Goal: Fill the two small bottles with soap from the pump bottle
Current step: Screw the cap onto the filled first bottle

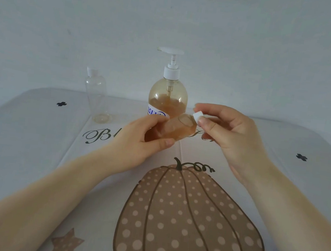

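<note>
Table (34,130): one, under a pumpkin-print cloth; it bears the two standing bottles.
Pump bottle (168,98): one, upright at the back centre, part full of amber soap, likely parked within reach for the next fill.
Empty small bottle (97,94): one, clear and capped, upright to the left of the pump bottle, seemingly waiting its turn.
Filled small bottle (172,129): one, amber inside, held tilted above the table in front of the pump bottle.
Left hand (141,141): wraps the filled small bottle to steady it.
Right hand (228,133): pinches the white cap (198,116) at the neck, probably screwing it closed.
</note>
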